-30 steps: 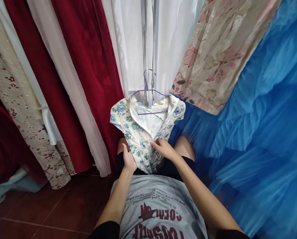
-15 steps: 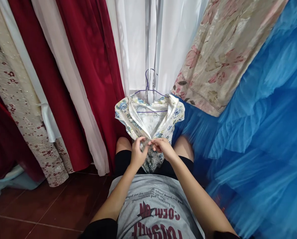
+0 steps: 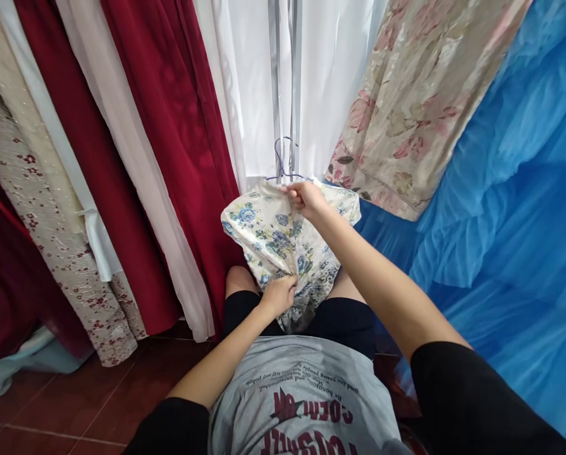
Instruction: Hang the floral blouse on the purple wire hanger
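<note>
A small white blouse with blue flowers [image 3: 268,237] hangs on a thin purple hanger [image 3: 283,165] in front of my knees. My left hand [image 3: 279,294] is closed on the blouse's lower front, just above my lap. My right hand [image 3: 304,197] reaches up and pinches the cloth at the collar, right below the hanger's hook. The blouse's front now lies shut, so its inside is hidden.
Hanging fabrics surround me: dark red curtains [image 3: 169,126], white sheer cloth [image 3: 249,88], a floral beige cloth [image 3: 420,95] and blue tulle [image 3: 505,208] on the right. A metal pole [image 3: 283,82] rises behind the hanger. Red-brown floor tiles [image 3: 97,398] lie at the lower left.
My right hand rose from the middle of the blouse to its collar. The open front has been closed over, and my left hand stayed low, gripping the cloth.
</note>
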